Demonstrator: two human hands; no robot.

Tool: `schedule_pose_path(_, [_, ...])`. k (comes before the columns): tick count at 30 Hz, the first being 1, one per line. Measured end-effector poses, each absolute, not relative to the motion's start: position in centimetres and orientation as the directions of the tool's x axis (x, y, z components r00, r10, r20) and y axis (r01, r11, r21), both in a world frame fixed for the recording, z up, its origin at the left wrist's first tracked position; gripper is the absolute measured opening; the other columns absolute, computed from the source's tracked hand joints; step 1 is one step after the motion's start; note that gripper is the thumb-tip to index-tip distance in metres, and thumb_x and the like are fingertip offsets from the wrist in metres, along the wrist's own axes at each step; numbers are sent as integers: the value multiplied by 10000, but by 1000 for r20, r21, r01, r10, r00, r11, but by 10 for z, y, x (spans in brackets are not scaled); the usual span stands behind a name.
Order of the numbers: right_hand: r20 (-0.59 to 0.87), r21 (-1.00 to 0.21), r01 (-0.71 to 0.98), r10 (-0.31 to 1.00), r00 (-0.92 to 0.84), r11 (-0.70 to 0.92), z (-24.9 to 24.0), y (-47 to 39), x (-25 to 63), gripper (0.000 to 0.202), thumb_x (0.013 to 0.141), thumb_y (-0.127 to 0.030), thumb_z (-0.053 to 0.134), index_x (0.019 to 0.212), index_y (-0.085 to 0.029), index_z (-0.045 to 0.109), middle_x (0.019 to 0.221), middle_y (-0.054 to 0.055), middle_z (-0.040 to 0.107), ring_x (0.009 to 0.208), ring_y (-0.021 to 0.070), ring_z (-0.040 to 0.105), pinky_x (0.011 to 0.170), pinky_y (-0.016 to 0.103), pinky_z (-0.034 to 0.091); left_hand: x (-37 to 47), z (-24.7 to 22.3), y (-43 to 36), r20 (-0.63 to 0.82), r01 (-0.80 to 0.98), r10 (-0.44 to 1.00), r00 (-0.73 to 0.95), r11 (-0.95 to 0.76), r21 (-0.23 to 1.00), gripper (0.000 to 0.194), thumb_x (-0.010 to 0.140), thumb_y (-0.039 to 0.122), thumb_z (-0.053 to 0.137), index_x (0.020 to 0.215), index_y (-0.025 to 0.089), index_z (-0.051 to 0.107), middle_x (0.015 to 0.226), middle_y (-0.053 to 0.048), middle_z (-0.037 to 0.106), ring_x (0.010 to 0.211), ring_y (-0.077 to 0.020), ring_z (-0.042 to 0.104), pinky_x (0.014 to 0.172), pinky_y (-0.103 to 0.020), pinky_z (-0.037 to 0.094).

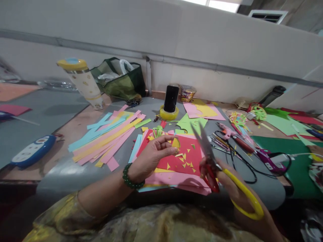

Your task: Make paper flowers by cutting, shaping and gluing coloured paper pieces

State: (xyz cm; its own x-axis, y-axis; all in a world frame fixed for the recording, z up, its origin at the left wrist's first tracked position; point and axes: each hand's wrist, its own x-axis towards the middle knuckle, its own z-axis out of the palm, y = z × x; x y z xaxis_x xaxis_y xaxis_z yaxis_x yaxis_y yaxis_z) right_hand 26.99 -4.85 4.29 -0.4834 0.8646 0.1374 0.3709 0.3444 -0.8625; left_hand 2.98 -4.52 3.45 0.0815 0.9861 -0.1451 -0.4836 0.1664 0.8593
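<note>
In my right hand (pixel 227 185) is a pair of scissors (pixel 208 149) with one red and one yellow handle, its blades parted and pointing up and away. My left hand (pixel 157 151), with a green bead bracelet (pixel 130 179) at the wrist, pinches a small yellow paper piece (pixel 176 144) between thumb and fingers. Beneath both hands lies a stack of coloured sheets with a red sheet (pixel 194 154) on top. Small yellow paper scraps (pixel 185 163) are scattered over it. A green paper cutout (pixel 158 131) lies just beyond my left hand.
Paper strips (pixel 113 134) fan out on the left. A phone (pixel 171 99) stands in a yellow tape roll (pixel 168 113). At right are a pink glue gun (pixel 227 131), tools and black cables (pixel 247 168). A tumbler (pixel 83 84) and a green bag (pixel 121 80) stand behind.
</note>
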Motion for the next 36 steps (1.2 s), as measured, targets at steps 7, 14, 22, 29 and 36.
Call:
schedule_pose_path(7, [265, -947, 117, 934, -240, 299, 26, -45, 230, 217, 878, -336, 693, 1022, -236, 565, 865, 17, 682, 682, 148, 637, 534, 241, 514, 49, 25, -51, -200, -489, 967, 158, 253, 834, 442, 546, 216, 937, 923, 156, 715, 610, 42, 649, 599, -111, 613, 664, -233, 495])
schedule_pose_path(14, [305, -934, 100, 912, -275, 342, 23, -41, 218, 191, 852, -233, 688, 1009, -244, 581, 896, 25, 665, 755, 160, 649, 555, 245, 506, 55, 19, -56, -214, -511, 958, 190, 283, 812, 505, 567, 280, 947, 996, 141, 719, 665, 7, 695, 642, -123, 630, 686, -240, 497])
schedule_pose_path(22, [241, -969, -21, 913, -328, 248, 21, -39, 219, 226, 853, -291, 705, 1034, -238, 581, 847, 4, 641, 629, 127, 596, 515, 236, 470, 55, 18, -56, -177, -539, 961, 210, 265, 799, 474, 565, 285, 954, 967, 154, 740, 666, -6, 725, 650, -148, 666, 727, -267, 518])
schedule_pose_path(29, [147, -988, -101, 919, -366, 118, 23, -39, 218, 285, 827, -316, 721, 1035, -227, 546, 755, -31, 601, 502, 91, 513, 463, 227, 441, 58, 21, -56, -131, -581, 972, 196, 222, 783, 413, 567, 280, 953, 906, 175, 742, 644, 16, 731, 620, -141, 692, 679, -244, 545])
schedule_pose_path(36, [147, -989, -73, 923, -355, 130, 27, -37, 215, 272, 798, -289, 719, 999, -218, 550, 736, -31, 590, 488, 94, 506, 430, 233, 442, 59, 22, -58, -109, -577, 980, 168, 187, 795, 390, 579, 275, 941, 903, 176, 749, 612, 26, 711, 582, -141, 686, 646, -247, 553])
